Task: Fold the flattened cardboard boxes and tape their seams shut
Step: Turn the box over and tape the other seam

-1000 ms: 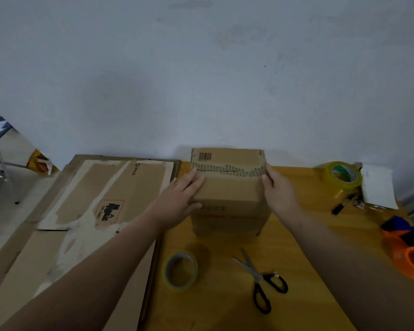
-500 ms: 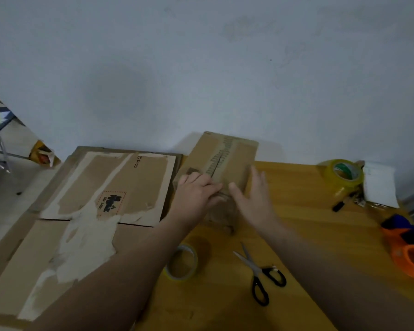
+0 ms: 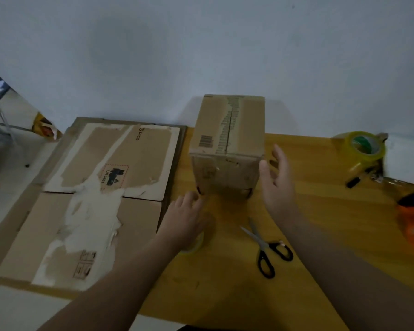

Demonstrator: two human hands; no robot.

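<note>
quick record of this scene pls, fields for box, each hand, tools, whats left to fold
box: folded cardboard box upright on the wooden table; torn old tape along its top seam
left hand: fingers loose, low by the box's front left corner, above a small tape roll
right hand: open, close beside the box's right side
tools: scissors in front of the box; yellow tape roll far right
left to fold: flattened cardboard left of the box

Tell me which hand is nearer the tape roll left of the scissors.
Left. The left hand is directly over the tape roll, hiding most of it; the right hand is farther back, beside the cardboard box.
</note>
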